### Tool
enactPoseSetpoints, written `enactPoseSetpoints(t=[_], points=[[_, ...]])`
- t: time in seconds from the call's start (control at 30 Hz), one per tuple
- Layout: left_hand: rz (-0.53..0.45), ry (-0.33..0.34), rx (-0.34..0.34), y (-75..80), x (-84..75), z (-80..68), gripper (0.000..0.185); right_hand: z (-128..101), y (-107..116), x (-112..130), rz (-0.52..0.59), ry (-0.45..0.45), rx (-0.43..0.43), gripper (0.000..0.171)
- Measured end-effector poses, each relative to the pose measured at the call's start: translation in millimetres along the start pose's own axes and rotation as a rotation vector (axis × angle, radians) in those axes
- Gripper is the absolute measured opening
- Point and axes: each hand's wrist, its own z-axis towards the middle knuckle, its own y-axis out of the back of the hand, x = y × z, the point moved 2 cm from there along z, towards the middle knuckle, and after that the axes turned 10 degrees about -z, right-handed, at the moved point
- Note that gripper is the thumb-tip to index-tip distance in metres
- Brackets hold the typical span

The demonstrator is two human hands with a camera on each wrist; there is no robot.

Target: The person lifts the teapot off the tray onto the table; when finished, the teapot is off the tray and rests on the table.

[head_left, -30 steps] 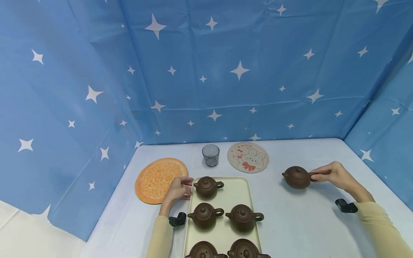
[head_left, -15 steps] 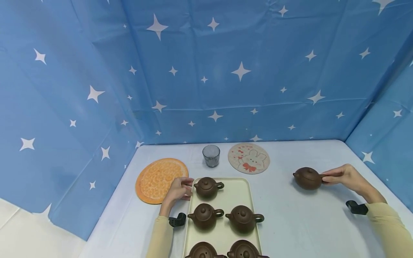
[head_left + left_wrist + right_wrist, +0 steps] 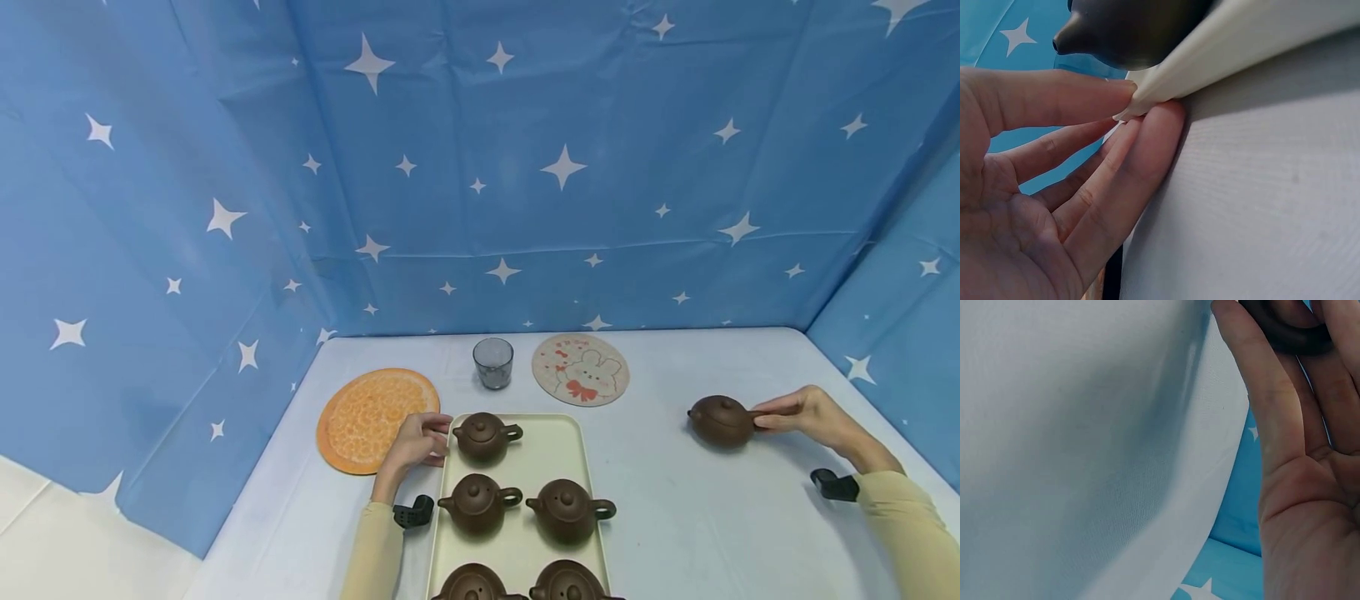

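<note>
My right hand [image 3: 816, 418] grips a dark brown teapot [image 3: 721, 422] by its handle over the right part of the table, its spout facing left. In the right wrist view the dark handle loop [image 3: 1297, 339] lies among the fingers, and the pot's body is out of view. With my left hand [image 3: 415, 442] I pinch the left edge of a cream tray [image 3: 551, 442] near its far corner. The left wrist view has the thumb [image 3: 1085, 97] on top of the tray's rim and fingers beneath. Several matching teapots stand on the tray, one [image 3: 482, 437] close to my left hand.
A round orange-slice mat [image 3: 360, 417] lies left of the tray, partly behind my left hand. Behind the tray stand a grey glass [image 3: 493, 363] and a round rabbit-print mat [image 3: 581, 370]. Blue star-patterned cloth [image 3: 480, 167] rises at the back and sides of the white-covered table [image 3: 667, 517].
My right hand has carried the teapot to the right and slightly nearer to me, slowing in the last half second. The left hand stays at the tray's edge.
</note>
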Motion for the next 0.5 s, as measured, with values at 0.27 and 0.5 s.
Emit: enactPoseSetpoints(t=[0.27, 0.5], points=[[-0.002, -0.002, 0.001, 0.5, 1.8, 2.0, 0.054, -0.2, -0.7, -2.4, 0.024, 0.047, 0.009, 0.02], [0.001, -0.001, -0.004, 0.2, 1.4, 1.5, 0.053, -1.6, -3.3, -4.1, 0.003, 0.019, -0.023, 0.02]])
